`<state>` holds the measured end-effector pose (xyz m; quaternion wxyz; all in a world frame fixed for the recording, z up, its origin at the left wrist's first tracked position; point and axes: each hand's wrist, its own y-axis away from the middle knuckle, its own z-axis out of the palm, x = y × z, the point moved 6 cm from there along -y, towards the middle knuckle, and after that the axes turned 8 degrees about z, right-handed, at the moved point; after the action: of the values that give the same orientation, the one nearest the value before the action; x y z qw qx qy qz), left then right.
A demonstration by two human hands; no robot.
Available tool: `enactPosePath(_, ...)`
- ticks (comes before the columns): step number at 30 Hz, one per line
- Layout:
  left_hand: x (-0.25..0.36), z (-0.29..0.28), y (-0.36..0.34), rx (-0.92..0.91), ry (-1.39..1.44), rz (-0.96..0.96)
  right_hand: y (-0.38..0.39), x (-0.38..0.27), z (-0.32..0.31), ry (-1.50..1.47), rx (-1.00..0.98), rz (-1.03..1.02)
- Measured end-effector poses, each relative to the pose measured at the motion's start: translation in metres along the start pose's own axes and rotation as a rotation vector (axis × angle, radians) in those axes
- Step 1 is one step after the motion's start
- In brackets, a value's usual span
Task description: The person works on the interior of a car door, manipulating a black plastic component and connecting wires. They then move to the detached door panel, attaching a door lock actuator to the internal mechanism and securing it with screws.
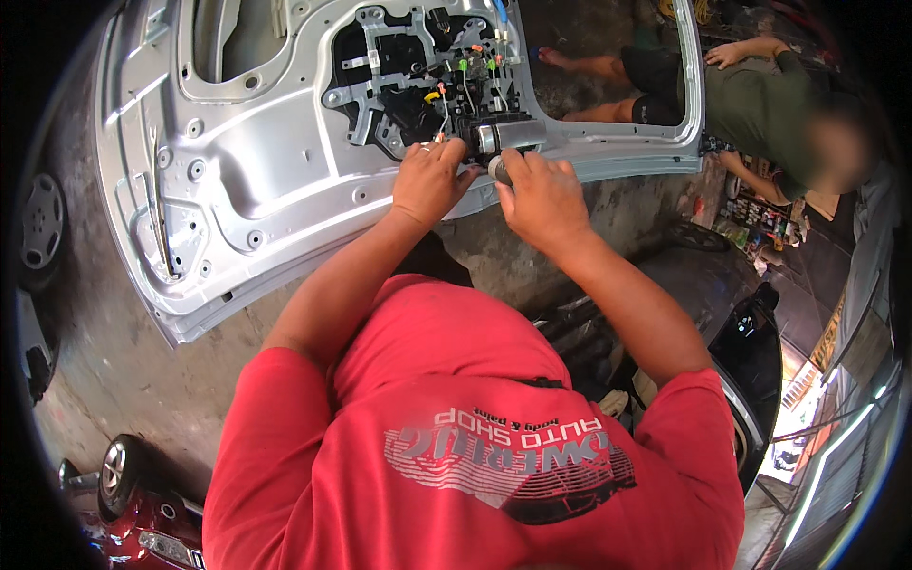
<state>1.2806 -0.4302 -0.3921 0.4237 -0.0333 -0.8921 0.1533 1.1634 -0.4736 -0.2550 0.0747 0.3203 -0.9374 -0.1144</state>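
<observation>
A bare silver car door shell lies in front of me, its cut-out filled by a black mechanism with thin rods and coloured clips. At the mechanism's near edge is a shiny metal cylinder, perhaps a motor. Just left of it my left hand is closed, fingertips pinched at the edge; what they hold is hidden. My right hand is closed around a short grey cylindrical piece, held against the mechanism's near side. Its exact kind cannot be made out. The two hands are close together.
Beyond the door's right end a person in a dark green shirt rests a hand by its edge. A dark car stands at the right, a red car at the lower left. A wheel is at far left.
</observation>
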Motion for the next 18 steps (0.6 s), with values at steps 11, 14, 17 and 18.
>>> enactPosePath(11, -0.002, 0.0, -0.004, 0.005, 0.026, -0.015, -0.006, -0.007, -0.004, 0.102, 0.018, -0.156)
enactPosePath(14, -0.003, 0.0, -0.004, 0.009, 0.025, -0.017, -0.012, -0.008, -0.006, 0.135, 0.019, -0.205)
enactPosePath(17, -0.004, 0.0, -0.004, 0.012, 0.036, -0.027, -0.014, -0.007, -0.006, 0.133, 0.011, -0.223)
enactPosePath(18, -0.004, 0.0, -0.003, 0.006, 0.036, -0.032, -0.014, -0.007, -0.006, 0.13, 0.01, -0.229)
